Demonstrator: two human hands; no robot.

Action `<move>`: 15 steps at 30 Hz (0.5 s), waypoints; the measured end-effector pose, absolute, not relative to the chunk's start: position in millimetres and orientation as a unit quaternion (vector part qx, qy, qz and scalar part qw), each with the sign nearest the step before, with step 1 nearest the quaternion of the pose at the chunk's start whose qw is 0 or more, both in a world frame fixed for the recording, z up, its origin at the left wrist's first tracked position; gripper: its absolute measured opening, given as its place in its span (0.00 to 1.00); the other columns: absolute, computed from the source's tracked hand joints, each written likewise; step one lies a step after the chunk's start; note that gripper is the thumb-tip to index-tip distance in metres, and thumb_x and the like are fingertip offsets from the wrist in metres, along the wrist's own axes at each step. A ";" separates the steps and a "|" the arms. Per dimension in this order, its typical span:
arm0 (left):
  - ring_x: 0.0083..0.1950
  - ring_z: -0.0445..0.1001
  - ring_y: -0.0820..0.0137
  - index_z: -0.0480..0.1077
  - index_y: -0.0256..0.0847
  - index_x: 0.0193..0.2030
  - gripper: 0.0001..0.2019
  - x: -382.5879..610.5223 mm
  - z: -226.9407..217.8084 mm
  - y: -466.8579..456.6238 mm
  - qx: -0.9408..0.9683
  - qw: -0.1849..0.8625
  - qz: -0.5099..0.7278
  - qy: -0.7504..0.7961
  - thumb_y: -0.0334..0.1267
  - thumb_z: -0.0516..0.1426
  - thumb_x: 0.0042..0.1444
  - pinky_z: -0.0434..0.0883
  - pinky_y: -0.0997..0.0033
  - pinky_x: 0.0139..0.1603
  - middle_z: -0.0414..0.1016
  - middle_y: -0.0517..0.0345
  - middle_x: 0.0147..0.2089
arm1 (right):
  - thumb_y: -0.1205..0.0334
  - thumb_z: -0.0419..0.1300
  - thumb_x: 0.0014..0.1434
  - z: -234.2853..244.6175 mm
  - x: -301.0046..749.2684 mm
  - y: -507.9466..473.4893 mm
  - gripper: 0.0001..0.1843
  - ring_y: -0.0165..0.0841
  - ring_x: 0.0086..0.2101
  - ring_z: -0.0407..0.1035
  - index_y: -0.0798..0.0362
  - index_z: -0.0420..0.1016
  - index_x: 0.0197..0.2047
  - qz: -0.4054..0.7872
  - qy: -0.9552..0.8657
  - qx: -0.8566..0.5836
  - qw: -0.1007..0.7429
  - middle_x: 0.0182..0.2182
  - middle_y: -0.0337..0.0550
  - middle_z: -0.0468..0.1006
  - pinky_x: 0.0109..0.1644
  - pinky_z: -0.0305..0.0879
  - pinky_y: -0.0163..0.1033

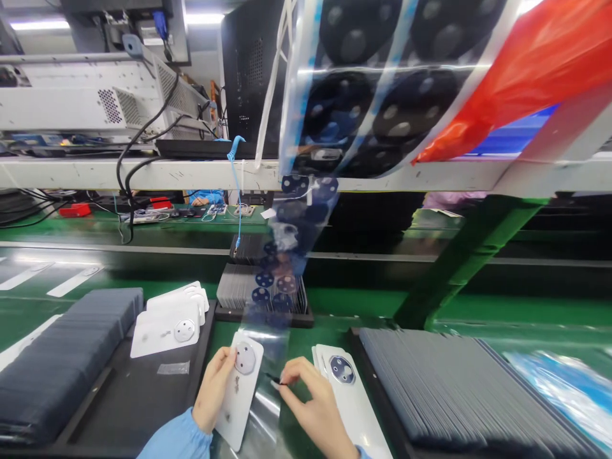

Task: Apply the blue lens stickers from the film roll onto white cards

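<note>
White panel (241,398): in left hand, hold by the edges

Head view, only one. Left hand (215,386) grips the panel's left long edge, fingers narrow; thumb lies by the round camera area (245,358), the others partly hidden. Right hand (313,398), just right of the panel, pinches a small dark piece (272,378) between thumb and forefinger; can't tell what it is.

Clear film strip (265,344) with dark round stickers hangs beyond the panel and runs down just right of it; can't tell if it passes under. Further right: more white panels (361,408), top one with a dark disc (342,370). Left of it: fanned white panels (165,325) on a black tray (143,401).

Handling, my read: light, thin, stiff, probably slick and easily scratched. Take both long edges; keep fingertips off the camera area.
</note>
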State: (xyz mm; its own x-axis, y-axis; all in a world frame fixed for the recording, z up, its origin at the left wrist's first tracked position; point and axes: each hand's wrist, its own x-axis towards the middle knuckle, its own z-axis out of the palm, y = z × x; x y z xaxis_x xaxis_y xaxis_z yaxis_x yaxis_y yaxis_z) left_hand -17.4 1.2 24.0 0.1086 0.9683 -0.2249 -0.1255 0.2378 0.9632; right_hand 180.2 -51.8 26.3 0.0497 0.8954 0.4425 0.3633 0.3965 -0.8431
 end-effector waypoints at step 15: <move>0.24 0.70 0.70 0.65 0.44 0.46 0.21 -0.3 27.1 -23.3 0.425 0.648 0.443 0.450 0.58 0.56 0.55 0.65 0.74 0.25 0.75 0.61 0.27 | 0.49 0.71 0.47 19.5 156.4 -50.7 0.18 0.35 0.31 0.70 0.52 0.71 0.30 0.437 -0.363 -0.527 0.631 0.28 0.40 0.73 0.37 0.69 0.38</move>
